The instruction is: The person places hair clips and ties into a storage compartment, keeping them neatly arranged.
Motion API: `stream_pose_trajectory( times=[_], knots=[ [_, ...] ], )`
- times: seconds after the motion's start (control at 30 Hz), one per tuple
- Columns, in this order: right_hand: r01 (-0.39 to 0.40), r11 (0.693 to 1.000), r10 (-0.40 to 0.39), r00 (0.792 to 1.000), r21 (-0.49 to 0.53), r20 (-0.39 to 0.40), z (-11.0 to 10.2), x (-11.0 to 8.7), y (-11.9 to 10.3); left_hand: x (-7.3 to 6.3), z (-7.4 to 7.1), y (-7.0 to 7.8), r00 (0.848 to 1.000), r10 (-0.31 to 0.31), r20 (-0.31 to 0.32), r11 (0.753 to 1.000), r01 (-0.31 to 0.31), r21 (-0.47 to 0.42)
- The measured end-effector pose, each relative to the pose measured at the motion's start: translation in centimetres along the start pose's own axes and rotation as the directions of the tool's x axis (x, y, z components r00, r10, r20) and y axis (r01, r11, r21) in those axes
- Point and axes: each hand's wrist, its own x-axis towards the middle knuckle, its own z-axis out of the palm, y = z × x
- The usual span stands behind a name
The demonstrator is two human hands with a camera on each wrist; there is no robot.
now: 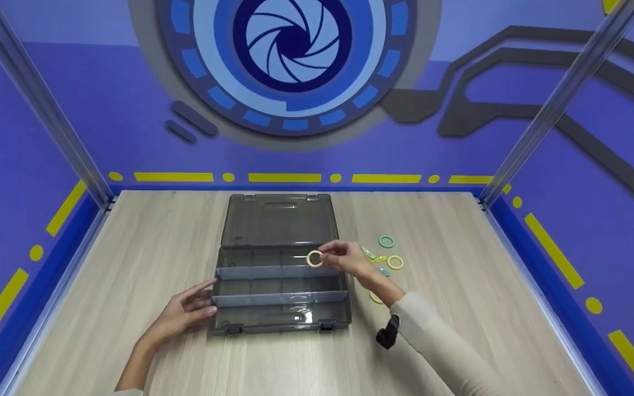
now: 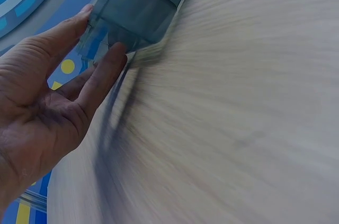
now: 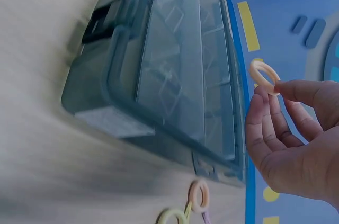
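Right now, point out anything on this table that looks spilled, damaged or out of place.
Nothing stands out. The open box lies flat, its dividers look straight, and no damage shows. Rings scattered beside it look loosely placed, not odd; the right hand pinches a peach ring.

Head view: bright, even, cool light, detail mostly clean. White glints in the near compartment of the box suggest light from above. Pale sheen on the surface just near of it. Soft shadow under the right sleeve.

2 wrist views: dimmer, greyer, hazy. Left one: surface grain smeared into streaks; long dark shadow bands trail from the box; its edges soft. Right one: near surface washed to a blur, box edges softened, faint reflections in clear plastic; the raised ring fairly crisp.
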Motion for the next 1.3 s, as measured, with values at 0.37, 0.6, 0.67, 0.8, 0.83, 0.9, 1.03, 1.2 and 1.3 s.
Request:
stream_pose_trajectory(
  times=[0.37,0.6,0.67,0.8,0.83,0.9,1.03,1.2,1.3],
  knots=[
    [-0.011,0.995,0.005,0.998,0.097,0.060,2.9,1.3,0.3,0.2,0.1,-0.4,1.000,-0.015,-0.026,1.000,0.015,0.012],
    [-0.004,0.988,-0.012,0.995,0.155,0.102,5.3,1.7,0.6,0.0,0.2,-0.6,0.999,-0.017,-0.027,1.000,0.017,0.004],
    [0.001,0.986,-0.020,0.994,0.168,0.112,5.9,1.8,0.4,0.0,0.1,-0.5,1.000,-0.010,-0.027,1.000,0.010,0.005],
    [-0.002,0.983,-0.023,0.991,0.182,0.134,6.8,2.0,0.3,0.1,0.1,-0.4,1.000,-0.003,-0.024,1.000,0.003,0.006],
    [-0.007,0.984,-0.017,0.990,0.177,0.137,7.0,2.0,0.3,0.1,0.1,-0.4,1.000,-0.003,-0.022,1.000,0.003,0.005],
    [-0.018,0.985,-0.007,0.990,0.172,0.142,7.4,1.9,0.3,0.2,0.1,-0.4,1.000,-0.003,-0.022,1.000,0.003,0.003],
    [-0.043,0.982,0.016,0.989,0.181,0.147,8.2,1.9,0.4,0.3,0.1,-0.4,1.000,-0.010,-0.026,1.000,0.010,0.008],
    [-0.045,0.983,0.019,0.989,0.180,0.144,9.6,2.0,0.3,0.3,0.0,-0.3,1.000,-0.008,-0.017,1.000,0.008,0.005],
    [-0.037,0.987,0.015,0.990,0.155,0.142,10.7,1.9,0.2,0.0,-0.2,-0.4,1.000,-0.004,-0.002,1.000,0.004,-0.008]
  ],
)
